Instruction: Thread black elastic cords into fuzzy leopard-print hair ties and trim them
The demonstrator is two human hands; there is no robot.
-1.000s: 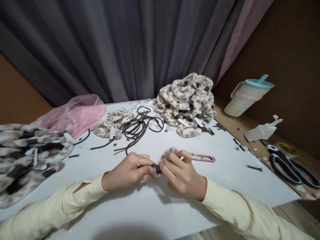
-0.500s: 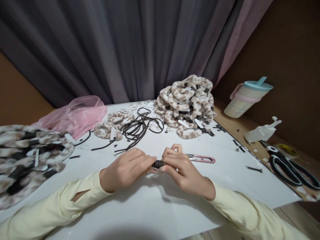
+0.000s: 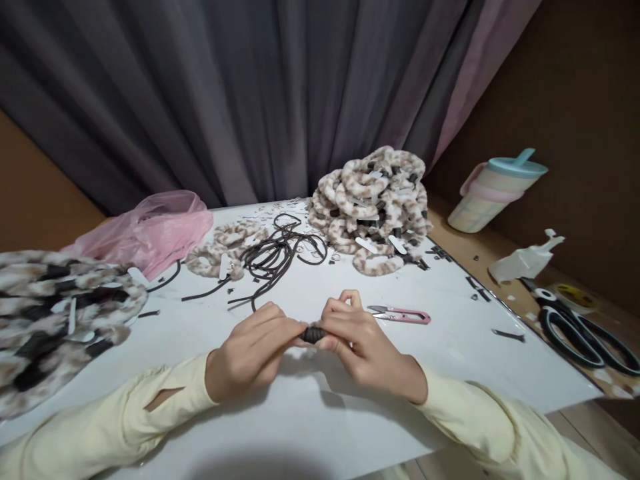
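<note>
Between my two hands, just above the table, is a dark cord-wrapped piece (image 3: 313, 334) with ridged coils; the rest of it is hidden by my fingers. My left hand (image 3: 257, 343) is closed on its left end, thumb and fingers pinched together. At the other end, my right hand (image 3: 363, 340) pinches it between thumb and bent fingers. Small thread snips (image 3: 405, 315) with pink handles lie just beyond my right hand. A tangle of dark cord (image 3: 273, 257) spreads over the table behind my hands.
Plush brown-and-white rings with dark wraps and white tags form a pile (image 3: 373, 200) at the back and another (image 3: 45, 327) at left. A pink plastic bag (image 3: 150, 227) lies between. Along the right edge are a tumbler (image 3: 493, 193), a white bottle (image 3: 523, 263) and black scissors (image 3: 575, 337).
My left hand has shifted slightly down and left, and more of the dark wrapped piece shows between my fingers. My right hand has moved only a little and keeps its pinch.
</note>
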